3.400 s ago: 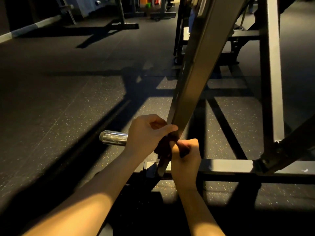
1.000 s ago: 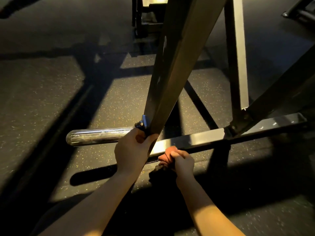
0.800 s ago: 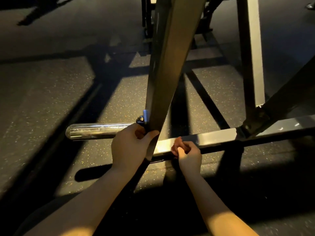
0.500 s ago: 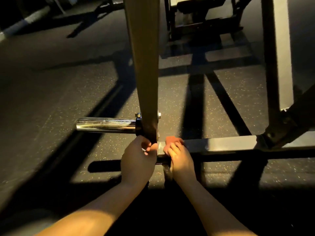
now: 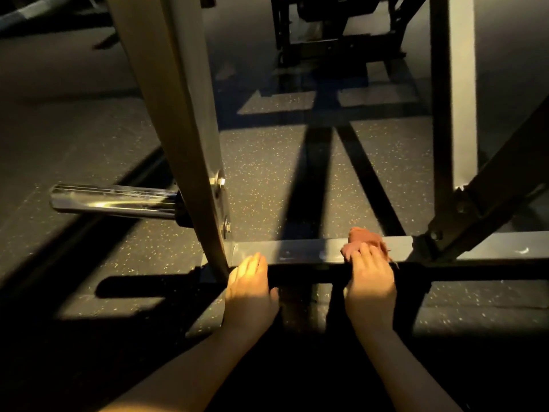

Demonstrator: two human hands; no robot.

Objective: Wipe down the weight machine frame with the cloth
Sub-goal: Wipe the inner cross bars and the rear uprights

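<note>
Head cam: A person's two bare hands work low on a weight-machine frame (image 5: 178, 114) in a dim gym, lit by a warm shaft of light from the left.

The right hand (image 5: 370, 285) lies over a reddish cloth (image 5: 364, 240) and presses it onto the top of the frame's low bar (image 5: 297, 249). Its fingers are close together and near straight on the fabric; thumb hidden. The cloth is bunched, poking out past the fingertips & at the hand's right side, near the joint where a brace (image 5: 505, 179) and an upright (image 5: 457, 99) meet the bar.

The left hand (image 5: 251, 289) rests on the bar's near edge, just beside the foot of the slanted post. Its fingers are straight, held together, holding nothing.

A chrome peg (image 5: 113, 200) sticks out to the left from the post's lower end, w/ bolts (image 5: 221, 181) showing on the post's side. Speckled rubber floor (image 5: 267, 179) runs under it all, crossed by hard shadows. More equipment (image 5: 332, 31) stands dark at the back; too dim to tell what kind.
</note>
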